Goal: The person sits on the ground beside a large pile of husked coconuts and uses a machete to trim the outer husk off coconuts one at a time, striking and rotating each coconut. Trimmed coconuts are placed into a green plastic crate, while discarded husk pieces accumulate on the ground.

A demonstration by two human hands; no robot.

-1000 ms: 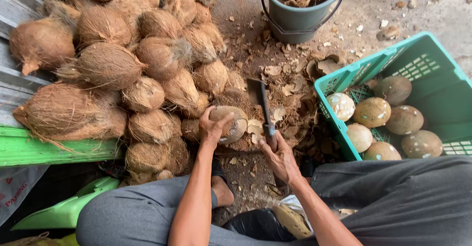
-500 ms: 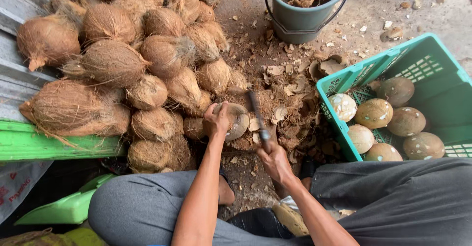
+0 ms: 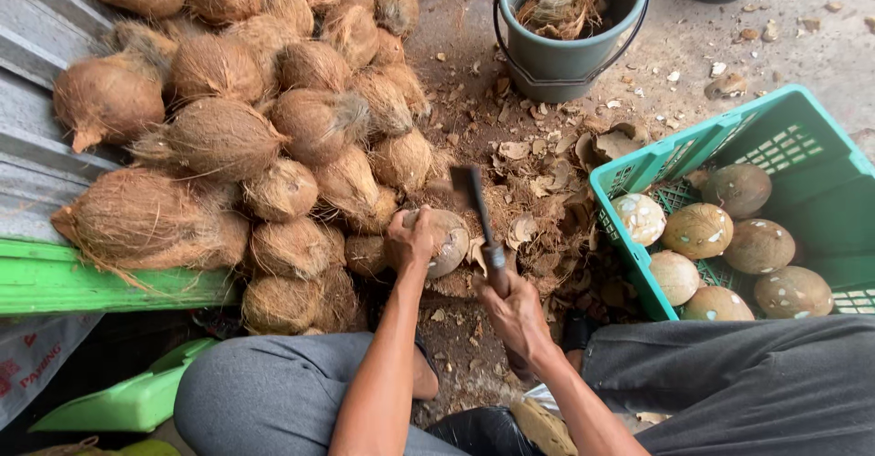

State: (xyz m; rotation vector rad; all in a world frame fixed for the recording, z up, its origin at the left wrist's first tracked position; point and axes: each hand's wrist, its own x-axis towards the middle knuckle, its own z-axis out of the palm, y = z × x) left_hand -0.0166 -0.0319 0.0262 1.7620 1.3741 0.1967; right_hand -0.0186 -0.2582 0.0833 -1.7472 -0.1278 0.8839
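Partly husked coconut (image 3: 444,240) sits on the ground at centre frame, pale shell showing, fibre scraps around it. Left hand (image 3: 412,237) grips its left side, fingers curled over the top and pressed to the shell. Right hand (image 3: 516,313), just below and right of the coconut, is wrapped tight round the handle of a cleaver (image 3: 478,217); dark blade points up-frame, lying just right of the coconut, edge close against it. Cannot tell whether the blade touches the shell.

Person sits low, grey trousers at bottom of frame, knees spread either side of the work.

Left half of frame: pile of unhusked coconuts (image 3: 237,137), brown and hairy, heaped against corrugated metal sheet (image 3: 36,28), a green plank (image 3: 82,283) below it.

Husk chips (image 3: 538,174) litter the dirt between pile and crate.

Right: green plastic crate (image 3: 638,169), holding cleaned coconuts (image 3: 720,237), round and smooth, tan with pale patches.

Top centre: grey-blue bucket (image 3: 547,64), with husk fibre inside.
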